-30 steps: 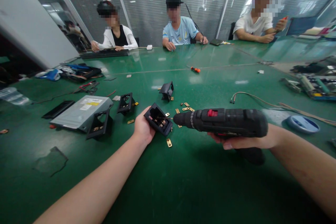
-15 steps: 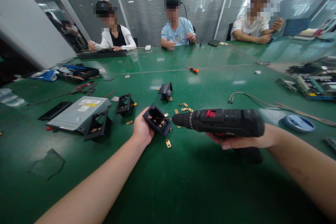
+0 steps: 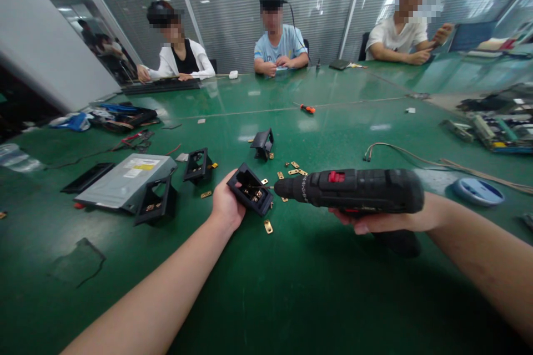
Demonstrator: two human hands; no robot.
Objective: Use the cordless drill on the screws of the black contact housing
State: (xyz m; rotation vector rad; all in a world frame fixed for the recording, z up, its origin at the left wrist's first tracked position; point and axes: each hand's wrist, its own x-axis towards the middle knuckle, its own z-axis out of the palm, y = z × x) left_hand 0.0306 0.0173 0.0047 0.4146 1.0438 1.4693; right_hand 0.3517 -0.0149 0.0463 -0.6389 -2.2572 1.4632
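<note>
A black rectangular plastic housing [image 3: 250, 191] with brass contacts inside rests in my left hand [image 3: 227, 204], tilted with its opening toward the right. My right hand [image 3: 375, 223] is wrapped round the handle of a black cordless drill [image 3: 353, 191] with a red switch on top. The drill's thin bit points left and reaches into the housing's opening; its tip is hard to make out. Loose brass plates lie around, one [image 3: 268, 226] below the housing and several [image 3: 293, 172] beyond it. Similar black housings [image 3: 197, 165] stand to the left and one [image 3: 262, 144] farther back.
A silver disc drive [image 3: 129, 175] lies at left. An orange screwdriver [image 3: 307, 108] is at the middle back. Wires [image 3: 400, 152], a blue round lid [image 3: 478, 191] and circuit boards [image 3: 499, 127] lie at right. Three people sit across the green table [image 3: 266, 299].
My hands, the housing and the drill keep nearly the same pose. The view has shifted slightly. Across the table, the middle person's hands have come closer together.
</note>
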